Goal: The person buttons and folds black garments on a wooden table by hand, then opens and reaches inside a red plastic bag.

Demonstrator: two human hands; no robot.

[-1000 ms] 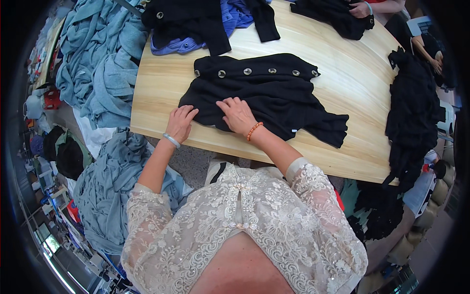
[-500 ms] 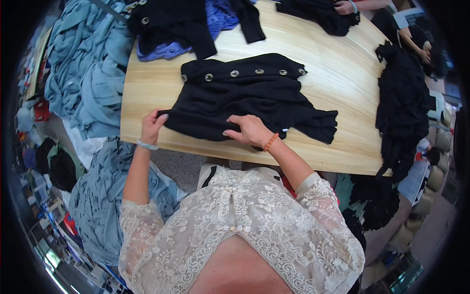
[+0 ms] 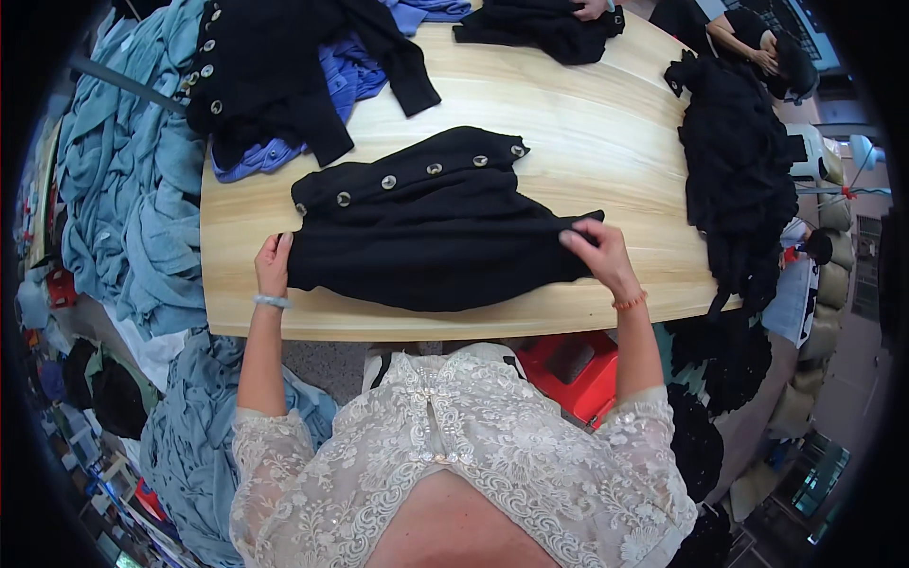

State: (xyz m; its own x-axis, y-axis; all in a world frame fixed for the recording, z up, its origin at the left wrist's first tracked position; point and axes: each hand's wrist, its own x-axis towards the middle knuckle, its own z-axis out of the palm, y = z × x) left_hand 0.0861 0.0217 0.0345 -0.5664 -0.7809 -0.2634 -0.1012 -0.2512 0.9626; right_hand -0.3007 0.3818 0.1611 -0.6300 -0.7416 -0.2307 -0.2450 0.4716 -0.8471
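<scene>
A black cardigan (image 3: pixel 431 232) with a row of round silver buttons lies folded on the pale wooden table (image 3: pixel 587 123). My left hand (image 3: pixel 273 265) rests against the garment's left edge, fingers flat on the fabric. At the garment's right end my right hand (image 3: pixel 595 251) pinches the black knit between thumb and fingers. An orange bead bracelet sits on my right wrist, a silver one on my left.
Another black buttoned garment (image 3: pixel 275 66) lies over a blue shirt (image 3: pixel 350 80) at the table's far left. Black clothes (image 3: pixel 739 161) hang off the right edge. Blue garments (image 3: pixel 114 180) pile at the left. A red stool (image 3: pixel 573 369) stands underneath. Another person's hand (image 3: pixel 592 9) holds black fabric far back.
My hands have spread apart: the left slid to the garment's left edge, the right moved to its right end and took hold. The cardigan now lies stretched wider and flatter.
</scene>
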